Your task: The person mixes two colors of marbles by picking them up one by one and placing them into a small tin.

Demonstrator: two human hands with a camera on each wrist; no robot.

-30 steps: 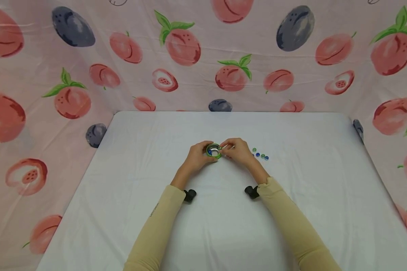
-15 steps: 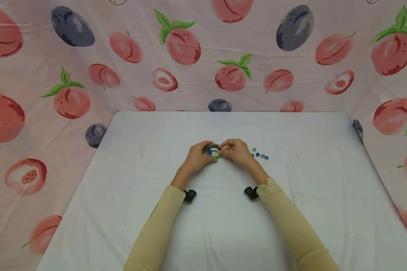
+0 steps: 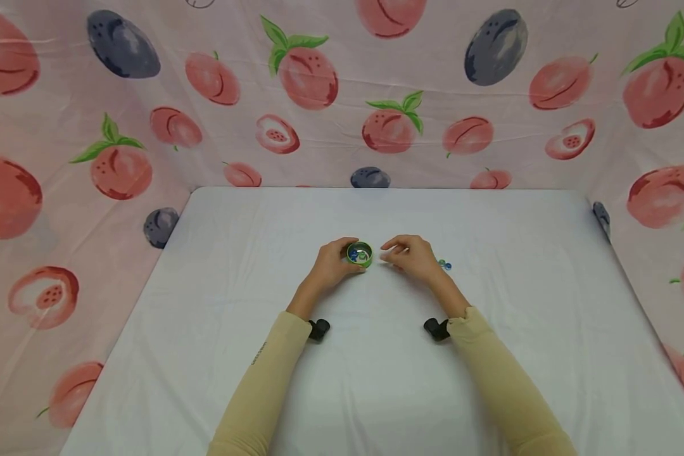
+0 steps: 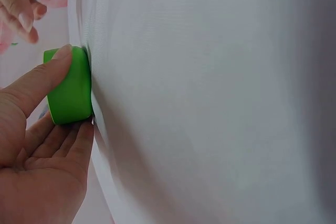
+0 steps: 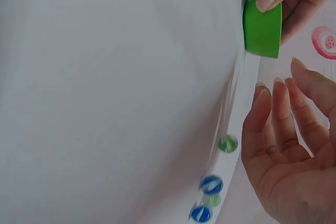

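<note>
In the head view, my left hand [image 3: 329, 263] grips a small green bowl [image 3: 368, 262] with a silvery inside, thumb on the near side and fingers round the far side. The green bowl [image 4: 71, 95] stands upright on the white cloth in the left wrist view. Blue and green marbles [image 3: 354, 255] lie in it. My right hand [image 3: 411, 256] is just right of the bowl, apart from it, fingers loosely bent with nothing between them. Below that hand in the right wrist view, a green marble [image 5: 228, 143] and a blue marble [image 5: 211, 184] lie on the cloth.
Another blue marble [image 5: 200, 214] and a pale green marble [image 5: 211, 199] sit close by; the right hand partly hides the group in the head view. A white cloth [image 3: 342, 380] covers the table. Fruit-print fabric [image 3: 330, 152] hangs behind and at both sides.
My right hand has drawn back from the bowl's rim to the right, its fingers parting. A green marble now shows inside the bowl. The left hand and bowl have stayed put.
</note>
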